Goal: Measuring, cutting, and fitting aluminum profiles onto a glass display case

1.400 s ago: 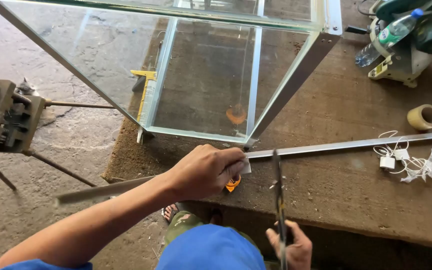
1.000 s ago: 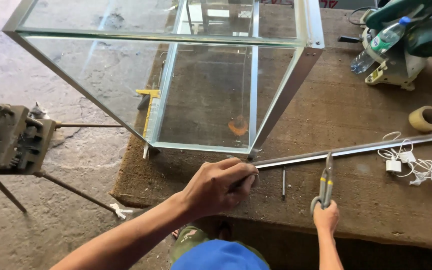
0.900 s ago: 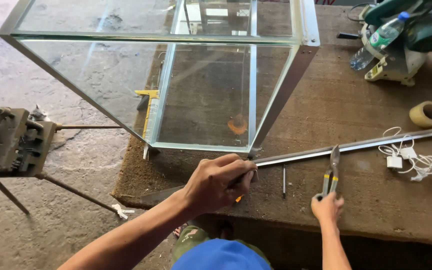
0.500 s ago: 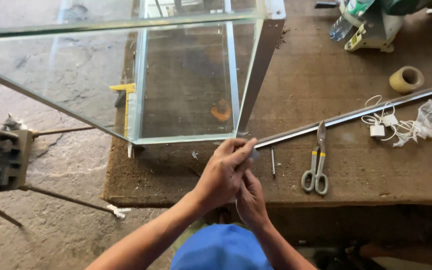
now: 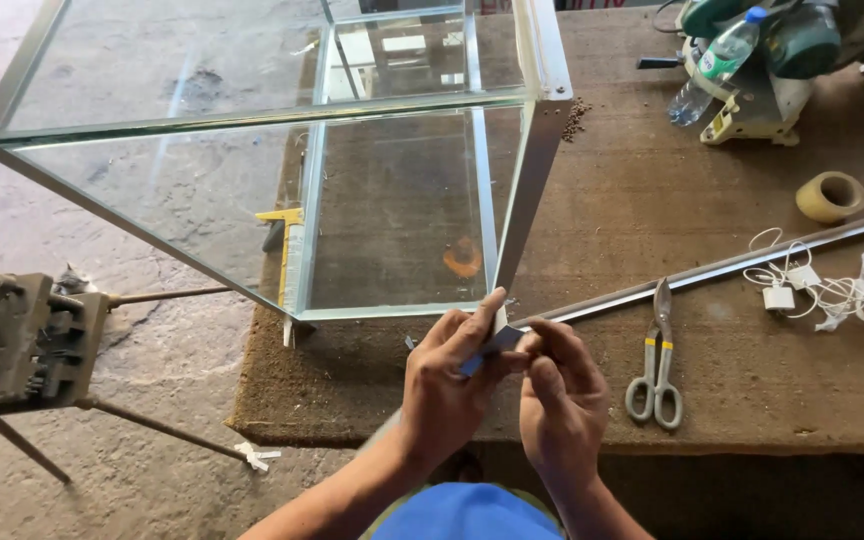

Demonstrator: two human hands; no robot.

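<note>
Long metal strip (image 5: 712, 268) lies diagonally across the brown desk (image 5: 652, 200), from right edge of frame down to lower centre. Its near end sits between both hands, just below the bottom corner of the glass tank (image 5: 282, 170). Left hand (image 5: 447, 385) pinches that end, thumb and fingers closed on it; a small blue object shows in the grip, too blurred to identify. Right hand (image 5: 562, 395) is pressed in beside it, fingers curled at the same spot. Half a second ago the hands overlapped more tightly; a second ago the right hand was at the tin snips (image 5: 654, 355), which now lie untouched on the desk, right of the hands. Tape roll (image 5: 830, 196) upper right.
</note>
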